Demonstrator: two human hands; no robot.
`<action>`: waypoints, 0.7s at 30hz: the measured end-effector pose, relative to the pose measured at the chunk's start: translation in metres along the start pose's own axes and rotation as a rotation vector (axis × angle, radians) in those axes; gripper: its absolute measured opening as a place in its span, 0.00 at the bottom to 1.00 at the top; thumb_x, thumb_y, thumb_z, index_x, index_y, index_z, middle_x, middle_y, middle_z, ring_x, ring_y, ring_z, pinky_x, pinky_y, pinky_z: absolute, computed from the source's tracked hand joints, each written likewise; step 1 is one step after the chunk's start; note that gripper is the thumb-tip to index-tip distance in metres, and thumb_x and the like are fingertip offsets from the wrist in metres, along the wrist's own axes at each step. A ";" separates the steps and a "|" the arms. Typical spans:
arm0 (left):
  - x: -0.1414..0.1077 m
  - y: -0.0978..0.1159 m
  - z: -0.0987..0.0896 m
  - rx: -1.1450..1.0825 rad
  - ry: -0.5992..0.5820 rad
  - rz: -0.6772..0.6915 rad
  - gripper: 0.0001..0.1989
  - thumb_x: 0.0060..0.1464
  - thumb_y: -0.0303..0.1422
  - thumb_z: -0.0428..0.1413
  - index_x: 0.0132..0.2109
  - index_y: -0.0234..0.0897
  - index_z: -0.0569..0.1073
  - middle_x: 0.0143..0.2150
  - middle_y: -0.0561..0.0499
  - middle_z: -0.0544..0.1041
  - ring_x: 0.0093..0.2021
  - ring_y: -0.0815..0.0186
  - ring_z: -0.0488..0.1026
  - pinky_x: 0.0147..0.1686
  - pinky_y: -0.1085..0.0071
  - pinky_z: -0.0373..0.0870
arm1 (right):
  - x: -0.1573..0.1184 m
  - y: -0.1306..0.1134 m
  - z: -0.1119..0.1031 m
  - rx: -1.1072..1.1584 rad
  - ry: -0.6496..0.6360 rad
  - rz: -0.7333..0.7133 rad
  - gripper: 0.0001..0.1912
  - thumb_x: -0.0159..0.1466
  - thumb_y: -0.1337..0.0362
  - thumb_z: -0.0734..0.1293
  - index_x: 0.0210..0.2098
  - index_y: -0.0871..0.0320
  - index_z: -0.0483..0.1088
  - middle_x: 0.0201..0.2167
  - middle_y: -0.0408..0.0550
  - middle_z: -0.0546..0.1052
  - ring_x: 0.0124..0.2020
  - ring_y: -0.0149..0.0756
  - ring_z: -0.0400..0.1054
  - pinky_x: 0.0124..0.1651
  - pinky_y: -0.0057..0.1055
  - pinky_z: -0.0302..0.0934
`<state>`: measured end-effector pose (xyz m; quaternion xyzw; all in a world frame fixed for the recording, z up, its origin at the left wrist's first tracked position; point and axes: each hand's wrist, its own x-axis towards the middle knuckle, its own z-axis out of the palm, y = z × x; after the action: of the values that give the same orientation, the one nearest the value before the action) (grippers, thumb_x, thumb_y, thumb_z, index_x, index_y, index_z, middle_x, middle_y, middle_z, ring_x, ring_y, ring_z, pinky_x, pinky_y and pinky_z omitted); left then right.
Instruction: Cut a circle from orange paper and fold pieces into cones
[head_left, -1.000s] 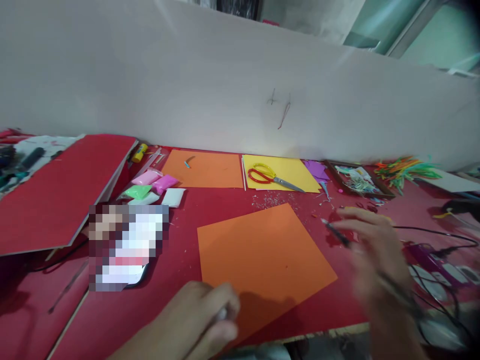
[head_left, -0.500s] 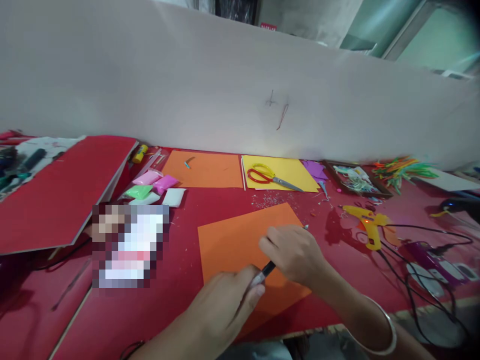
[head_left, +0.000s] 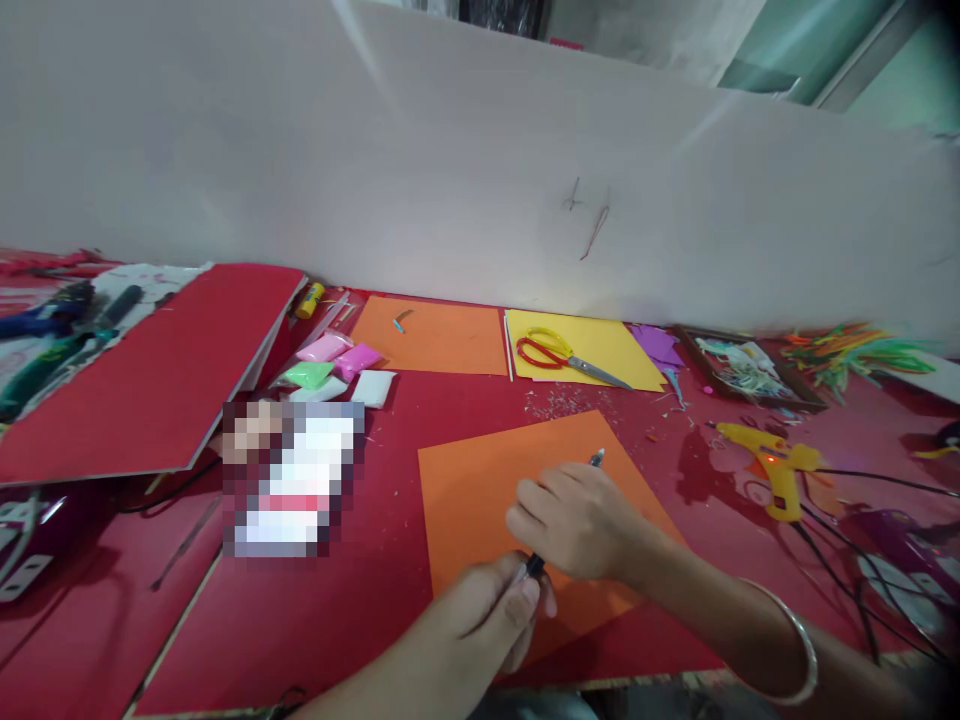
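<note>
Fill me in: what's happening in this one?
The person's left hand grips the nearer part of a dark pen and the right hand the farther part, above an orange sheet on a red table. Behind, scissors lie on yellow paper; a yellow glue gun is off to the right.

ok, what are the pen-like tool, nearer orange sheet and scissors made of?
Pen-like tool: probably plastic, black with a slight shine; mostly covered.
Nearer orange sheet: paper or thin card, matte, flat, crisp-edged.
Scissors: grey blades look like metal, dull sheen; handles probably plastic, smooth, bright red and yellow.
</note>
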<state>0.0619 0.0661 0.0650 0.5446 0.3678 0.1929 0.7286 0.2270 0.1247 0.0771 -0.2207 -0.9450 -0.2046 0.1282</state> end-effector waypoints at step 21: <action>0.031 -0.042 -0.097 1.431 -0.121 0.370 0.34 0.53 0.52 0.44 0.63 0.47 0.44 0.66 0.50 0.42 0.64 0.55 0.40 0.60 0.53 0.40 | -0.082 0.026 0.066 0.751 -0.089 0.671 0.13 0.60 0.62 0.61 0.45 0.55 0.62 0.55 0.55 0.64 0.58 0.42 0.54 0.56 0.46 0.54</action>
<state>0.0046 0.1362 0.0025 0.9491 0.2649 -0.0047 0.1702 0.3002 0.1456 0.0001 -0.4596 -0.8349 0.2114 0.2170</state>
